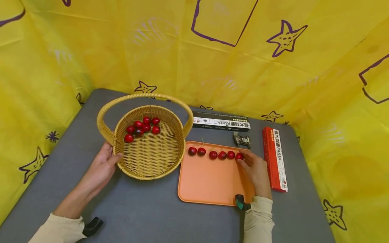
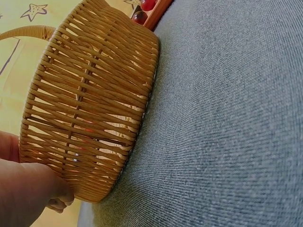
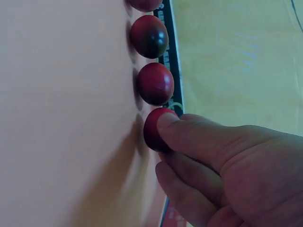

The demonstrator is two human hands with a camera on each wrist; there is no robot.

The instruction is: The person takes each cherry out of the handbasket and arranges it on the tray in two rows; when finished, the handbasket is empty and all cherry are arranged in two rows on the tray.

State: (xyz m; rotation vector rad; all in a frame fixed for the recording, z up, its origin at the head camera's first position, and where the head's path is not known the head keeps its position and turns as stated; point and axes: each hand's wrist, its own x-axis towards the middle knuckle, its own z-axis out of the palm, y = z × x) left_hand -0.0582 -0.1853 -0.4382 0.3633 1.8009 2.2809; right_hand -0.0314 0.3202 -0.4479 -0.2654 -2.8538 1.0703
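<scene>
My left hand (image 1: 102,166) grips the left side of a woven basket (image 1: 155,170) with a tall arched handle. The thumb lies over the rim, and the left wrist view shows fingers against the outer wall (image 2: 90,99). Several red cherries (image 1: 146,128) lie inside, towards the back left. To the right of the basket is an orange tray (image 1: 209,182) with a row of cherries (image 1: 213,155) along its far edge. With thumb and fingers my right hand (image 1: 256,172) pinches the cherry (image 3: 152,132) at the row's right end.
A black-and-white pasta box (image 1: 222,121) lies behind the tray. A red pasta box (image 1: 275,158) lies to its right. Between the black box and tray sits a small dark patterned object (image 1: 242,139). Yellow patterned cloth (image 1: 170,50) surrounds the grey table (image 1: 146,212).
</scene>
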